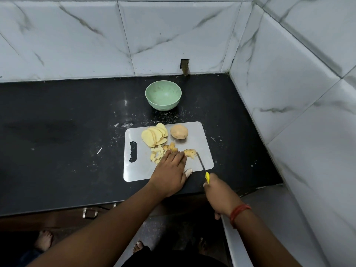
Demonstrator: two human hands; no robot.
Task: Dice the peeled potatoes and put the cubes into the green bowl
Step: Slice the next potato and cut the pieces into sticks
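Observation:
A steel cutting board [200, 162] lies on the black counter. On it are a fan of potato slices [154, 134], a whole peeled potato [179, 131], a small pile of potato cubes [157, 155] and a stack of potato strips [190, 152]. My left hand [170, 170] lies flat on the board, fingertips pressing on the strips. My right hand [219, 191] grips a yellow-handled knife [202, 163], with the blade tip at the strips' right side. The green bowl [163, 95] stands behind the board with nothing in it.
The black counter [67, 132] is bounded by tiled walls at the back and right. White specks and scraps lie between the bowl and the board. The counter's front edge runs just below the board.

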